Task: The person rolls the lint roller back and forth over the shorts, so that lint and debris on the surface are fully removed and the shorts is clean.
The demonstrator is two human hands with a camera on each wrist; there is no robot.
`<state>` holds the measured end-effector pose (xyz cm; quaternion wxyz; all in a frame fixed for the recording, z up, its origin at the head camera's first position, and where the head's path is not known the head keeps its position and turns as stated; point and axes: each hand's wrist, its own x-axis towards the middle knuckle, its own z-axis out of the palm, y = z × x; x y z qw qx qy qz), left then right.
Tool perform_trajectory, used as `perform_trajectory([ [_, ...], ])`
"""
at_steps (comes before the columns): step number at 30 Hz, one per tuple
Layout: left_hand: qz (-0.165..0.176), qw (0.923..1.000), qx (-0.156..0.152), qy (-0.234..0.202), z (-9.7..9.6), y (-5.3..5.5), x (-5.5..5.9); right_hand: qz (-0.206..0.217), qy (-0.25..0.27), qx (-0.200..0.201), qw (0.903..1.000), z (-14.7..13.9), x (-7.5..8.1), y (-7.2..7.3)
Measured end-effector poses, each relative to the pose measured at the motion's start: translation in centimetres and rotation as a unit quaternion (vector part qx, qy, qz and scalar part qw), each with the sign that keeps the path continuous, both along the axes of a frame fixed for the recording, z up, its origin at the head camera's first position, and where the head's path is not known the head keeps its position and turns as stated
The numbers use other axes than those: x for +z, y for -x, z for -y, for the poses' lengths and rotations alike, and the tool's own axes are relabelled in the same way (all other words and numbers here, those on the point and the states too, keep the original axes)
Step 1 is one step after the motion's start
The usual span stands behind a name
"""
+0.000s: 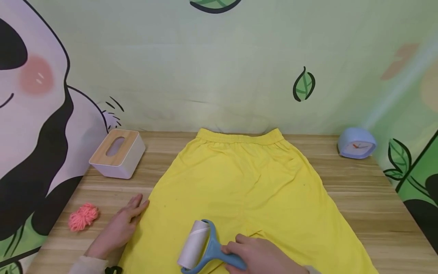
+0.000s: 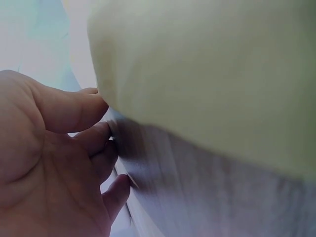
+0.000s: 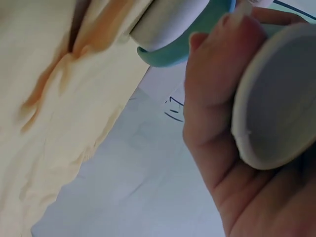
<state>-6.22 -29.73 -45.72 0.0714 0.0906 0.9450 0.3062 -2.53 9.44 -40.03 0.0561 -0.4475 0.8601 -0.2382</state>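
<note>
Yellow elastic-waist shorts lie spread on the wooden table, waistband at the far edge. My right hand grips the blue handle of a lint roller, whose white roll lies over the left leg of the shorts. In the right wrist view, fingers wrap the handle, and its round end faces the camera. At the left edge of the shorts rests my left hand, fingers extended on the table. The left wrist view shows its thumb touching the fabric edge.
A white tissue box with a wooden lid stands at the back left. Nearer, a pink yarn bundle lies left of my left hand. A small blue clock sits at the back right. Behind the table hangs a printed backdrop.
</note>
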Motion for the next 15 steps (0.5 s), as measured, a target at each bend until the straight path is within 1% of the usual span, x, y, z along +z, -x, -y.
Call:
perform_trajectory([
  [3, 0.002, 1.0000, 0.002, 0.004, 0.0, 0.1, -0.1, 0.002, -0.008, 0.007, 0.9999, -1.1, 0.1, -0.2],
  [7, 0.006, 0.9999, 0.005, 0.007, 0.1, 0.1, -0.1, 0.037, -0.025, 0.017, 0.9989, -2.5, 0.2, -0.3],
  [11, 0.019, 0.9998, 0.010, 0.001, 0.0, 0.1, -0.1, 0.038, -0.025, 0.032, 0.9985, -3.8, 0.1, -0.4],
  [13, 0.022, 0.9997, 0.010, 0.001, 0.0, 0.1, -0.1, 0.030, -0.024, 0.037, 0.9986, -4.4, 0.1, -0.5],
  [15, 0.024, 0.9997, 0.009, 0.002, 0.0, 0.1, -0.1, 0.035, -0.027, 0.042, 0.9982, -4.8, 0.2, -0.5],
])
